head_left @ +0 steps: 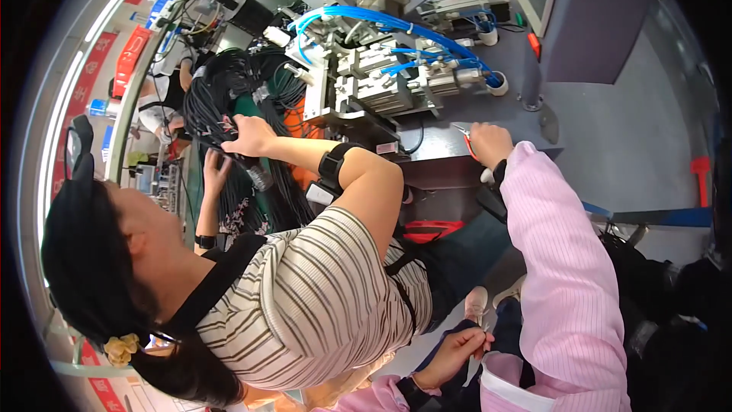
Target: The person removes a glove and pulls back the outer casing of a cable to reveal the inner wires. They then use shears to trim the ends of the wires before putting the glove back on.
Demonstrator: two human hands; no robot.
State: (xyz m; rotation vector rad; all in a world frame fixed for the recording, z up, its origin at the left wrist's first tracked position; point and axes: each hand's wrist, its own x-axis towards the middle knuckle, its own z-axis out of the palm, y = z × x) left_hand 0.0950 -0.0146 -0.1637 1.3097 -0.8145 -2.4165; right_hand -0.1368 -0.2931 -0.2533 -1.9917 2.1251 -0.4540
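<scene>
My right hand (489, 143), in a pink striped sleeve, is closed around red-handled scissors (471, 151) at the front edge of the grey machine table (450, 140). The short metal blades point left over the tabletop. Low in front of my body, my left hand (451, 357) is closed in a pinch. Something thin and pale shows at its fingertips, too small to name. To my left, a co-worker in a striped top has both hands on a thick bundle of black cables (210, 103).
A metal fixture (381, 80) with blue air hoses (381, 20) stands at the back of the table. White cups (497, 84) sit at its right. A grey cabinet (602, 23) rises beyond. Black bundles (656, 297) lie at the lower right. The co-worker's body crowds my left side.
</scene>
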